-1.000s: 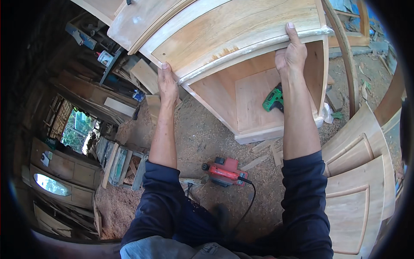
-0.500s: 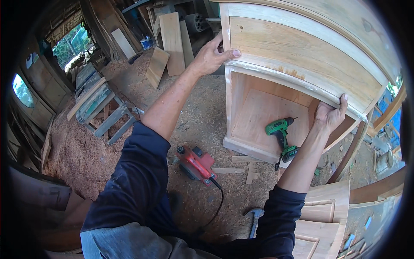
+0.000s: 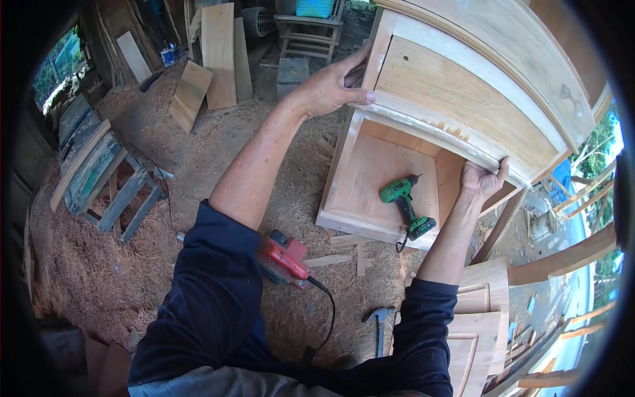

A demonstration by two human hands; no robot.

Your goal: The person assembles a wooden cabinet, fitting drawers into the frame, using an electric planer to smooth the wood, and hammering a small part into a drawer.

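While hammer (image 3: pixel 380 321) and red power tool (image 3: pixel 284 257) lie before the cabinet (image 3: pixel 460 89), which stands ahead of the person, seemingly assembled but unfinished, green drill (image 3: pixel 399 191) inside its doorless lower bay (image 3: pixel 390 162), right hand (image 3: pixel 481 180) has fingers clamped on its front rail (image 3: pixel 440 135), left hand (image 3: pixel 329 89) clamped round its left edge.

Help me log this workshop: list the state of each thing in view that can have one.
Upper cabinet section, gripped
Left hand, gripping section's left edge
Right hand, gripping section's lower front edge
Lower compartment, open-fronted
Green drill, lying inside it, bit and battery fitted
Red power tool, on floor, partly hidden; on or off unclear
Hammer, lying on floor
Wooden bench, standing
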